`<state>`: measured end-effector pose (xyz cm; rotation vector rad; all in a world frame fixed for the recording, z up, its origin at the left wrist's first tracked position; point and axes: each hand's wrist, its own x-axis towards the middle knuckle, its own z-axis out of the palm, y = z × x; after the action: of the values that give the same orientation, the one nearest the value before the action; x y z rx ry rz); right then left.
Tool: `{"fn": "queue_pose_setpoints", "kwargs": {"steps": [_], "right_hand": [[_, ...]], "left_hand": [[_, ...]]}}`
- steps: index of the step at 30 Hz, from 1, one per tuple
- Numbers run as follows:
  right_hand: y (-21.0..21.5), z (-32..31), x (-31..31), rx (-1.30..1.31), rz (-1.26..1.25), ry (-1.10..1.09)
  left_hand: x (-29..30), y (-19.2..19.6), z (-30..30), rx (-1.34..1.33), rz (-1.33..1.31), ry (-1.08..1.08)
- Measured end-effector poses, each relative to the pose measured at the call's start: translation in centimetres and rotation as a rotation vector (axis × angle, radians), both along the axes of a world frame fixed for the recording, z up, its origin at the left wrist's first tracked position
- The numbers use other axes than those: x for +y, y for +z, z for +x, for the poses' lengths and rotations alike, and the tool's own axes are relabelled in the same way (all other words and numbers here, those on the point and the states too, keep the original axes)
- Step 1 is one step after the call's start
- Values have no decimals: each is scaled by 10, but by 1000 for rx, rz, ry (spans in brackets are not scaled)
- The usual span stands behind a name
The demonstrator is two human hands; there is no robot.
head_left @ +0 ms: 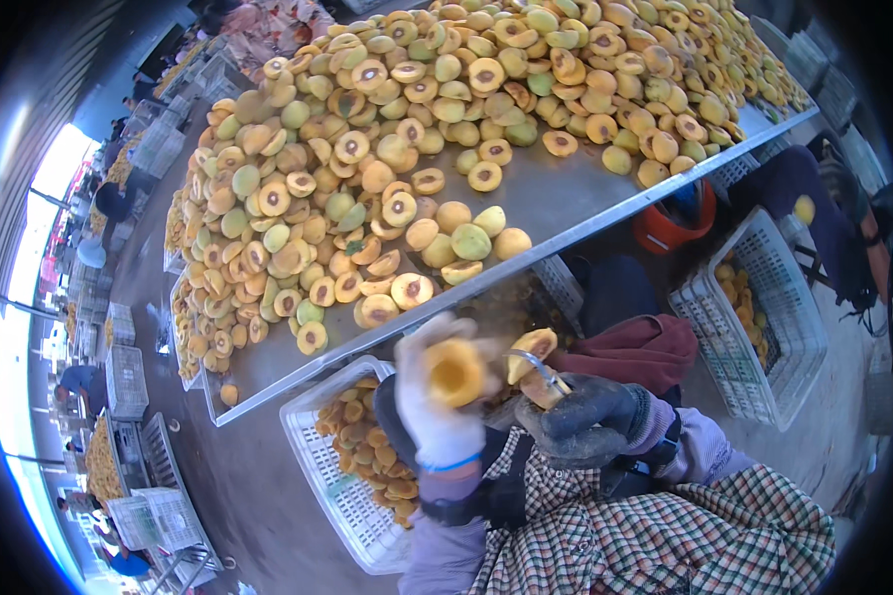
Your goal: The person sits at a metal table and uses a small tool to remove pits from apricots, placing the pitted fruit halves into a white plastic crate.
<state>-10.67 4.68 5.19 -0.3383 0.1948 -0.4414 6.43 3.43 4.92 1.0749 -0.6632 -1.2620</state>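
Note:
My left hand (442,421), in a white glove and smeared by motion, is closed round a hollowed yellow peach half (456,373) whose cut side faces up. Just to its right, my right hand (587,421) wears a dark grey glove and grips a pitting knife (549,375) with a curved metal loop. Peach flesh (532,349) with a brown centre sits at the loop; whether it is stuck there or held by fingers I cannot tell. Beyond both hands, halved peaches (367,178), many with their pits in, are heaped on a metal table (566,198).
At my left, a white plastic crate (313,436) holds hollowed halves. Another crate (794,337) with some fruit stands at the right, near a red bucket (677,223) under the raised table edge. A person's arm (875,248) shows far right. More crates and people line the left background.

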Motion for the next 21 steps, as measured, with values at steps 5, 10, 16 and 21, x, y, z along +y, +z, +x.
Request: {"fn": "queue_pose_setpoints", "kwargs": {"steps": [5,10,16,21], "right_hand": [[-10,-9,-8,145,-120,-20],[-20,22,-12,404,-269,206],[-33,30,-2,557,-369,83],[-29,25,-6,688,-511,87]], "left_hand": [[30,-51,140,-1314,81,252],[31,-5,90,-712,-105,9],[2,20,45,-199,0,-640],[-12,17,33,-347,-59,-832]]}}
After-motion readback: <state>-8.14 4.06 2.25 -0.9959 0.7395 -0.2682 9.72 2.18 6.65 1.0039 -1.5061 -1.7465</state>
